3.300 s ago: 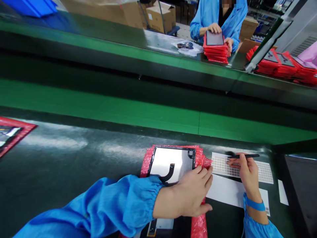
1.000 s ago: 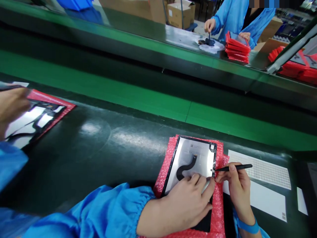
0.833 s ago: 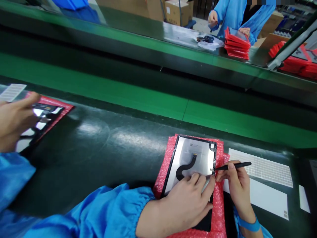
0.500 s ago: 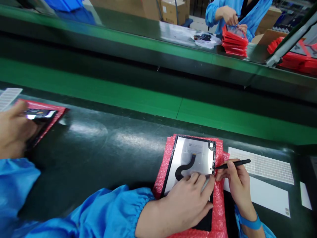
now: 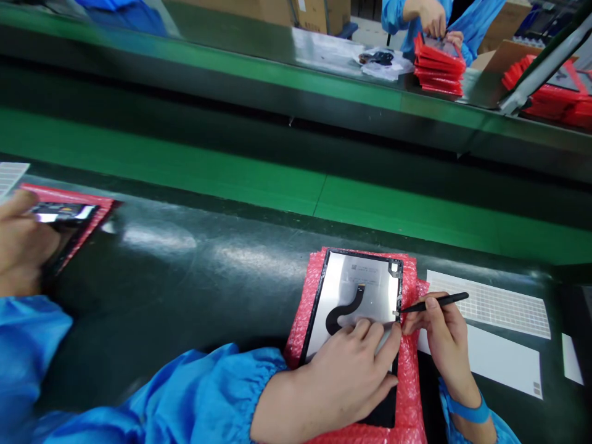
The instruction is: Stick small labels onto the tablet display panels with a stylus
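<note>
A silver tablet panel [image 5: 358, 287] with a curved black flex cable [image 5: 345, 309] lies on red bubble wrap [image 5: 409, 394] at the near edge of the dark bench. My left hand [image 5: 342, 379] lies flat on the panel's lower part, fingers stretched out, pressing it down. My right hand [image 5: 441, 336] pinches black tweezers [image 5: 432, 303], whose tip touches the panel's right edge beside my left fingertips.
A white sheet of small labels [image 5: 502, 303] and a plain white sheet [image 5: 499, 364] lie to the right. A neighbour's hand [image 5: 21, 240] holds another panel on red wrap [image 5: 69, 213] at left. Beyond a green conveyor strip [image 5: 300, 191], a person in blue [image 5: 430, 15] handles stacked red-wrapped panels [image 5: 439, 65].
My right hand came from the label sheet to the panel's right edge with the tweezers. In the last second both hands stay put; the neighbour's panel tilts up.
</note>
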Demonstrator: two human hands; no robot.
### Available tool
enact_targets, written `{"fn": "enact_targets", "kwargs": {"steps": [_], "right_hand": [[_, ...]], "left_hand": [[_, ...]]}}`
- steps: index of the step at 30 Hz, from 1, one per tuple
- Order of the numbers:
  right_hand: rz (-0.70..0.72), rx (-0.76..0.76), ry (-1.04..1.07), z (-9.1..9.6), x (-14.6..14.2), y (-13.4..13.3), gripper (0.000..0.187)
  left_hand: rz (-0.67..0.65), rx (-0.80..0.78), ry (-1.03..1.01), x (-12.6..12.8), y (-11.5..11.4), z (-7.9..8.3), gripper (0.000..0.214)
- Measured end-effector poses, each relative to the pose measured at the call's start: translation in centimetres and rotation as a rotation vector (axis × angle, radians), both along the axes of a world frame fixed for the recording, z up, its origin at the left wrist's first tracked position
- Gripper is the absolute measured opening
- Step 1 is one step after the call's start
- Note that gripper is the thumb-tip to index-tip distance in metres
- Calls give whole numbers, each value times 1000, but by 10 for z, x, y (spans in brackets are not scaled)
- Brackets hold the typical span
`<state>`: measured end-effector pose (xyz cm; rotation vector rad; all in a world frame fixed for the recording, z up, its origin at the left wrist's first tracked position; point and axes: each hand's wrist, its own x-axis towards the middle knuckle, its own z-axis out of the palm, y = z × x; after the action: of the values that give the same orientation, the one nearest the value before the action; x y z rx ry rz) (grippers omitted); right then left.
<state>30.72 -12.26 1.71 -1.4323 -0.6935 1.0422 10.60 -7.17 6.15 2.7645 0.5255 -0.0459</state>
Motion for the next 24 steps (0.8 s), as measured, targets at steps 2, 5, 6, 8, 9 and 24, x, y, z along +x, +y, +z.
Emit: {"fn": "enact_targets", "kwargs": {"steps": [2, 5, 6, 8, 9, 24], "right_hand": [[-9, -12, 6, 0, 0, 0, 28], [-14, -13, 13, 1, 0, -1, 28], [-16, -9, 8, 2, 0, -1, 28], [-27, 2, -17, 5, 0, -1, 27], [-31, 6, -33, 8, 0, -1, 27], [166, -92, -175, 50, -75, 59, 42]], "left_hand": [[-7, 5, -11, 1, 0, 0, 65], [-10, 11, -14, 1, 2, 3, 63], [-15, 19, -14, 0, 2, 4, 62], [-33, 40, -24, -3, 3, 9, 61], [-38, 50, -32, -5, 3, 12, 62], [26, 145, -81, -45, 9, 3, 84]]}}
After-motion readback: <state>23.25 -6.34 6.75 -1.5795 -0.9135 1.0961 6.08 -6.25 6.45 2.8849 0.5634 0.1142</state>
